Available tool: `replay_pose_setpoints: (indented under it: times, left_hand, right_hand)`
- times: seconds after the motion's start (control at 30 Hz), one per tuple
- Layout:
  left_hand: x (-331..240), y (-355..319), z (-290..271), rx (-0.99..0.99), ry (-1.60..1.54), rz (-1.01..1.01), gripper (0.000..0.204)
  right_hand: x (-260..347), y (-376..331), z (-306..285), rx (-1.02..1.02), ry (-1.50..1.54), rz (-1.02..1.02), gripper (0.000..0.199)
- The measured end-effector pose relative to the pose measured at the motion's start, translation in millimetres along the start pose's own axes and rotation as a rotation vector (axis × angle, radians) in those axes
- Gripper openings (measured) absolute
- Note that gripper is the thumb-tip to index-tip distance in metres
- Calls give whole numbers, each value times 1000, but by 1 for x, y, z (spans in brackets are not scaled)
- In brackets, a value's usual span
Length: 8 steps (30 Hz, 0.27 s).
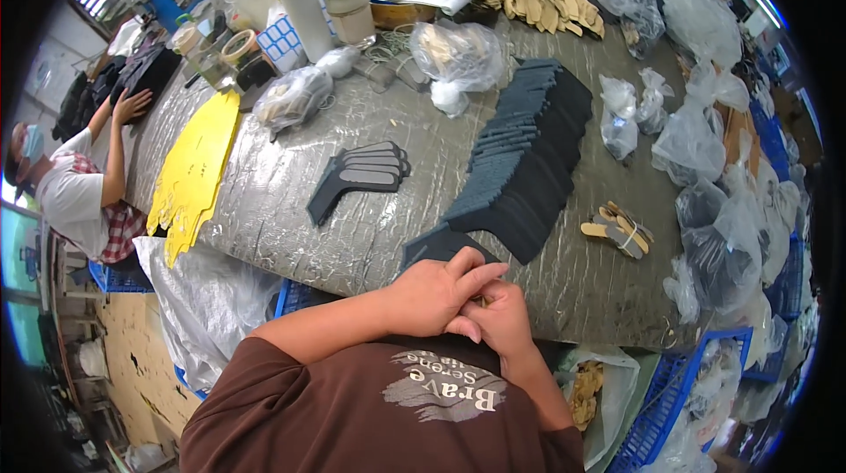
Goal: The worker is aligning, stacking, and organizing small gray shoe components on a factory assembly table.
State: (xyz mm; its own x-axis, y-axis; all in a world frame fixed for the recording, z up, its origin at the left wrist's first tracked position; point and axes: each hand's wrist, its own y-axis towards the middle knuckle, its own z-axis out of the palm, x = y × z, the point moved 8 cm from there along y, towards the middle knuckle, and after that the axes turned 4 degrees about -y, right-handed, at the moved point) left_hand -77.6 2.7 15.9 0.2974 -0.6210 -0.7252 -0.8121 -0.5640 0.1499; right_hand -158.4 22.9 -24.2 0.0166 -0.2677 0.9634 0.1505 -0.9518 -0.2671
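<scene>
In front of my body, at the table's near edge, my left hand meets my right hand. Their fingers overlap and are closed together; whatever lies between them, if anything, is hidden. Just beyond, a long overlapping row of dark angled pieces runs away across the table, its near end partly behind my left hand. To the left lies a small fanned set of dark pieces with grey faces. A bundle of tan and dark strips, tied with a band, rests to the right.
Yellow sheets overhang the table's left side. Tubs and a grey cylinder stand at the back left, near filled plastic bags. More bags and a blue crate line the right. A masked co-worker works at far left.
</scene>
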Motion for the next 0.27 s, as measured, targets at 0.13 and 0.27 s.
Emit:
replay_pose_setpoints:
  times: [0.13,0.27]
  left_hand:
    - [0,3,-2,-14,-96,14,93]
    - [14,3,-1,-63,-409,47,91]
  right_hand:
    - [-11,2,-1,-54,92,7,8]
    - [-31,1,-1,6,214,35,7]
